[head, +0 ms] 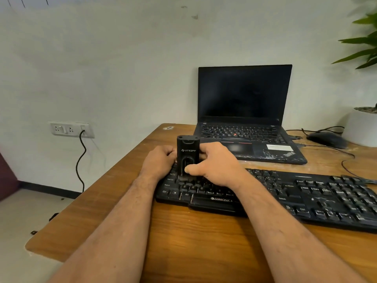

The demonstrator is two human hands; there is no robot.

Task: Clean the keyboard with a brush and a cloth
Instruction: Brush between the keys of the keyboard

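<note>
A black keyboard (306, 193) lies across the wooden desk. Over its left end stands a black brush tool (186, 152), upright, its bristles down on the keys. My right hand (216, 164) grips the brush from the right, thumb across its front. My left hand (159, 160) rests on the keyboard's left end and touches the brush's left side; its fingers are curled, and whether they hold the keyboard or the brush I cannot tell. No cloth is in sight.
An open black laptop (244, 119) sits behind the keyboard. A black mouse (326, 139) with cables and a white plant pot (361, 127) stand at the back right. The desk (193, 242) ends at the left, beside a wall socket (71, 129) with a hanging cable.
</note>
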